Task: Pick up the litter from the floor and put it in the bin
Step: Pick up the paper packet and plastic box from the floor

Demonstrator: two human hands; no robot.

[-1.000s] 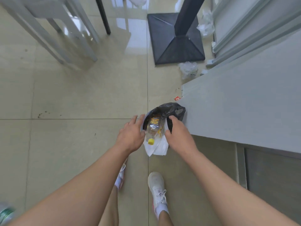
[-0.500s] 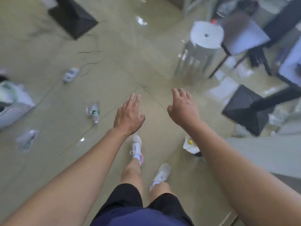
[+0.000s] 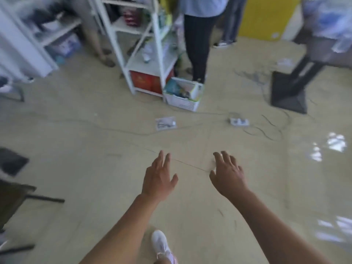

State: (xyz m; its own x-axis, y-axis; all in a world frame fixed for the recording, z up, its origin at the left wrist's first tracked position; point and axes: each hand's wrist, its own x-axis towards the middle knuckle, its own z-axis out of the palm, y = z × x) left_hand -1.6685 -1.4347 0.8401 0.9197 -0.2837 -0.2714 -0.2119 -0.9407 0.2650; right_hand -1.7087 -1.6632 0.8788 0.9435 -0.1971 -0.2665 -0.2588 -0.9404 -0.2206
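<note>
Both my hands hang over bare beige floor tiles with nothing in them. My left hand (image 3: pixel 159 177) has its fingers spread, and my right hand (image 3: pixel 227 173) is spread beside it, palm down. Ahead on the floor lies a flat clear plastic packet (image 3: pixel 165 123). Further right lies a small white piece of litter (image 3: pixel 239 121) among thin cables. The bin with the black bag is out of view. The whole frame is blurred by motion.
A white shelf rack (image 3: pixel 144 44) stands ahead with red boxes under it and a white basket (image 3: pixel 183 96) at its foot. A person's dark-trousered legs (image 3: pixel 198 40) stand behind it. A black stand base (image 3: pixel 288 94) sits at right, dark chair legs (image 3: pixel 17 187) at left. Cables (image 3: pixel 266 130) trail across the floor.
My hands have left the black bin bag, where the bottle now lies. My view swung away from the bin across the room to the shelf. Both hands stay spread and bare.
</note>
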